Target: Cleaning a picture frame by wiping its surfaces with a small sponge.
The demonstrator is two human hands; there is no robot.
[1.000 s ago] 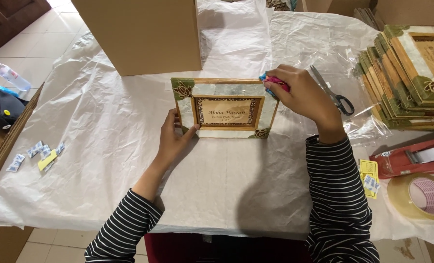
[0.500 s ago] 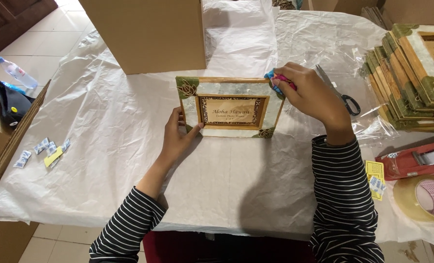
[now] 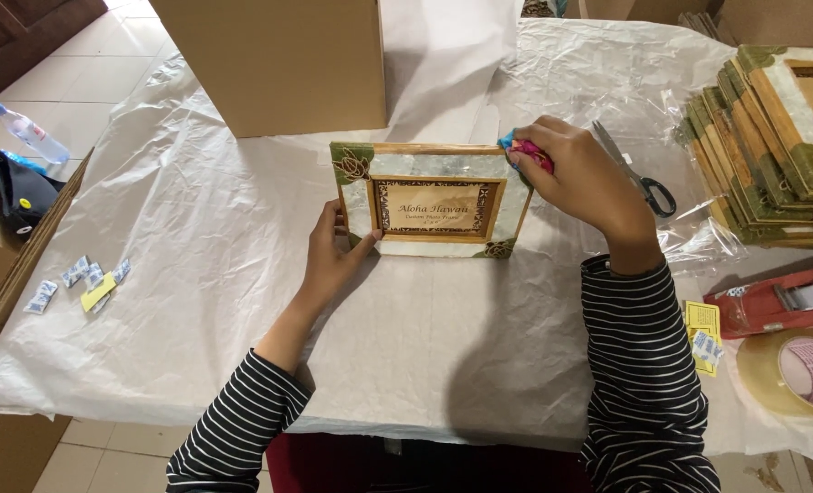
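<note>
Two hands at one picture frame (image 3: 434, 203), lying flat on the paper-covered desk (image 3: 479, 338).

Right hand (image 3: 582, 175): clenched round a bunched pink and blue cloth (image 3: 527, 152), pressed on the frame's top right corner, just under the fingertips. Judgement: short strokes along the pale border, light pressure, cloth kept bunched so no knuckle drags on the surface.

Left hand (image 3: 331, 251): fingers flat on the left edge, thumb on the lower border, steadying it (a firmer hold would stop any sliding).

Scissors (image 3: 633, 170): just right of the right hand.

Stack of like frames (image 3: 771, 146): further right.

Cardboard box (image 3: 278, 59): beyond the frame.

Small sachets (image 3: 78, 278): well left of the left hand.

Tape roll (image 3: 794, 374): near the right elbow.
</note>
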